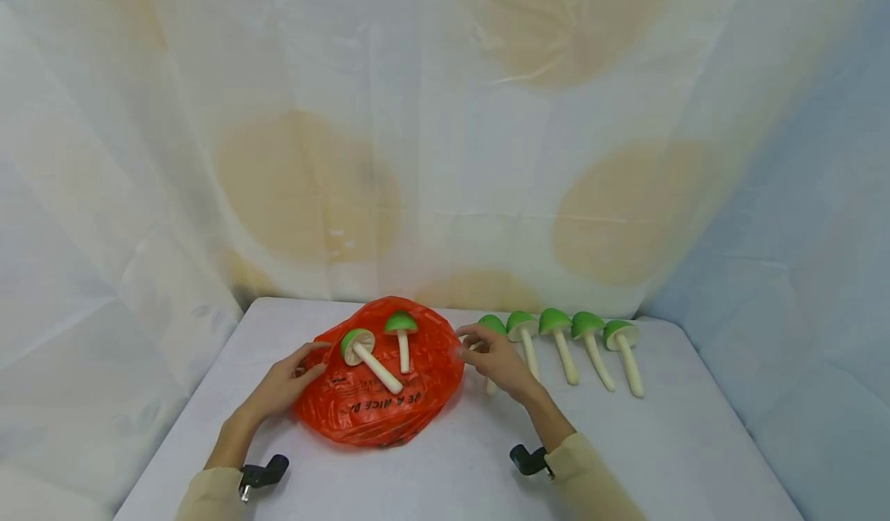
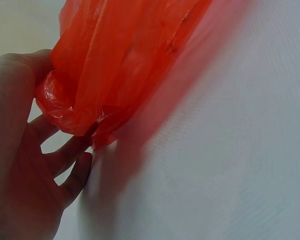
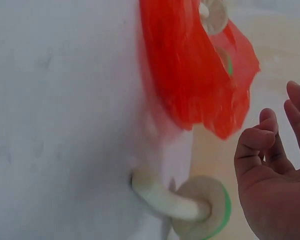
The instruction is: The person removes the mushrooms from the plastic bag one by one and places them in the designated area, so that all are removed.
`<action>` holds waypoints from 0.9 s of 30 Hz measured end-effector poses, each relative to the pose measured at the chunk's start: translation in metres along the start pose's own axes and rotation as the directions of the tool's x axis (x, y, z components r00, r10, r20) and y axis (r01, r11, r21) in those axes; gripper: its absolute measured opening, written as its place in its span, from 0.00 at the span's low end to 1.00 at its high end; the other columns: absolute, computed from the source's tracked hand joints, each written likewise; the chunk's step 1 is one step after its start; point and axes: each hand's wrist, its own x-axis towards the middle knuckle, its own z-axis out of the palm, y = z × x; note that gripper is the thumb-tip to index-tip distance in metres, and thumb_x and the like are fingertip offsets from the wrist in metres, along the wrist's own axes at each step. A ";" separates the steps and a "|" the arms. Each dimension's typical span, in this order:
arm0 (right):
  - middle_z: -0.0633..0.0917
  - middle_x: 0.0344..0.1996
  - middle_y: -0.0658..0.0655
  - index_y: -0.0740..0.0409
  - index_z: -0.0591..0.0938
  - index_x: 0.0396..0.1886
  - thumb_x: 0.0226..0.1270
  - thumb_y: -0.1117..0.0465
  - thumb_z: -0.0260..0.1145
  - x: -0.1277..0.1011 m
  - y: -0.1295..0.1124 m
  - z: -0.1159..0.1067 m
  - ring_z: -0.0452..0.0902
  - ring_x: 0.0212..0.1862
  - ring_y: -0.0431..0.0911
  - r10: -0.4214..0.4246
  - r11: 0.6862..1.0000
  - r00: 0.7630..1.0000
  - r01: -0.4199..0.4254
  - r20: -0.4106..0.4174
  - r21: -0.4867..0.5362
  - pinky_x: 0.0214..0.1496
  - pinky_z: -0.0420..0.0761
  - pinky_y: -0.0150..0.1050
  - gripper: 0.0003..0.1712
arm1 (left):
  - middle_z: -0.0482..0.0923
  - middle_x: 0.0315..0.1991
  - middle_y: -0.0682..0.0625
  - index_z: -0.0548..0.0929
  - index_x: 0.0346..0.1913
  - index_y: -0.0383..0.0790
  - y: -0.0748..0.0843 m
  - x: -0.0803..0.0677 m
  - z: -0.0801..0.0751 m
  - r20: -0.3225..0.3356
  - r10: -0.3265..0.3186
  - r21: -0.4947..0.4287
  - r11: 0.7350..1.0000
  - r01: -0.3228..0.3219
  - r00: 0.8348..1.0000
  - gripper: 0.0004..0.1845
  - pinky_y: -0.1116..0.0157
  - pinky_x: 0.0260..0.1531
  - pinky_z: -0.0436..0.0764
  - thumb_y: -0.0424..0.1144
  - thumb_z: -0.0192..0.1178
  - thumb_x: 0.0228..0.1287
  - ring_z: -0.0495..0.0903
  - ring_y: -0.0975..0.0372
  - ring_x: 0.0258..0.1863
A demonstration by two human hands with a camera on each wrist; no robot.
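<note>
An orange plastic bag (image 1: pixel 361 409) lies flat on the white table (image 1: pixel 681 444). Two green-capped toy mushrooms (image 1: pixel 368 355) (image 1: pixel 402 334) rest on top of it. My left hand (image 1: pixel 306 360) holds the bag's left edge; in the left wrist view the bunched plastic (image 2: pixel 115 65) sits between thumb and curled fingers (image 2: pixel 70 160). My right hand (image 1: pixel 474 347) hovers at the bag's right edge with fingers loosely bent and holds nothing. Under it lies another mushroom (image 3: pixel 190 205), its stem towards the bag (image 3: pixel 190 70).
Several more green-capped mushrooms (image 1: pixel 589 343) lie in a row to the right of my right hand, stems pointing toward me. A draped cloth backdrop (image 1: pixel 445 158) closes off the back and sides. The table's front edge lies close to my wrists.
</note>
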 end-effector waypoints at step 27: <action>0.80 0.40 0.52 0.51 0.82 0.58 0.68 0.52 0.69 0.021 -0.005 0.076 0.75 0.44 0.50 0.043 0.995 0.987 -0.028 0.153 -0.097 0.39 0.79 0.39 0.21 | 0.77 0.63 0.44 0.73 0.67 0.58 0.001 0.001 0.000 0.010 0.005 0.006 1.000 -0.005 1.000 0.21 0.57 0.48 0.80 0.51 0.58 0.74 0.79 0.54 0.49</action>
